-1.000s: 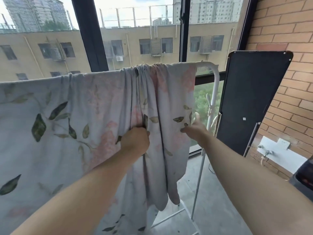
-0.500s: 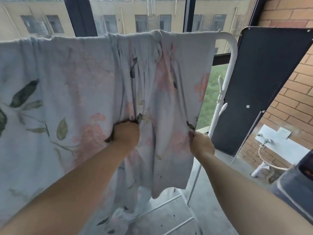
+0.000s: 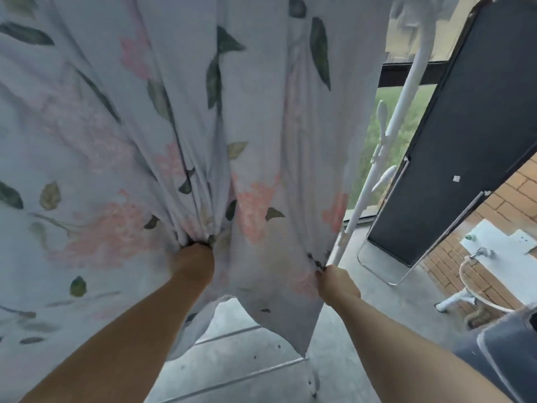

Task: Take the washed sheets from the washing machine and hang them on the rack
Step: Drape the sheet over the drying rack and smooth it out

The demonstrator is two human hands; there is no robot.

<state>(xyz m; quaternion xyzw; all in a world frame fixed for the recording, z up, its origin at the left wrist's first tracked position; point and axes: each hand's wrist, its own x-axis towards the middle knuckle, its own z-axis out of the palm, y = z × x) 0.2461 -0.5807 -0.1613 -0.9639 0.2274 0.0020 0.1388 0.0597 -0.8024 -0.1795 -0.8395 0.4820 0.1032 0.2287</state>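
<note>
Our left hand (image 3: 193,263) clenches the bunched pale floral fabric sheet (image 3: 261,126) at 7 o'clock | right hand (image 3: 337,283) pinches its edge at 5 | white metal rack (image 3: 406,91) at 2

A grey concrete floor (image 3: 377,309) extends to a red-brick wall (image 3: 511,187) on the right. A tall black rectangular panel with a metal rim (image 3: 453,141) leans against this wall. A white wall plate (image 3: 494,241) carries a metal tap (image 3: 481,253). A dark window frame (image 3: 393,74) borders daylit green grass (image 3: 420,103) outside.
</note>
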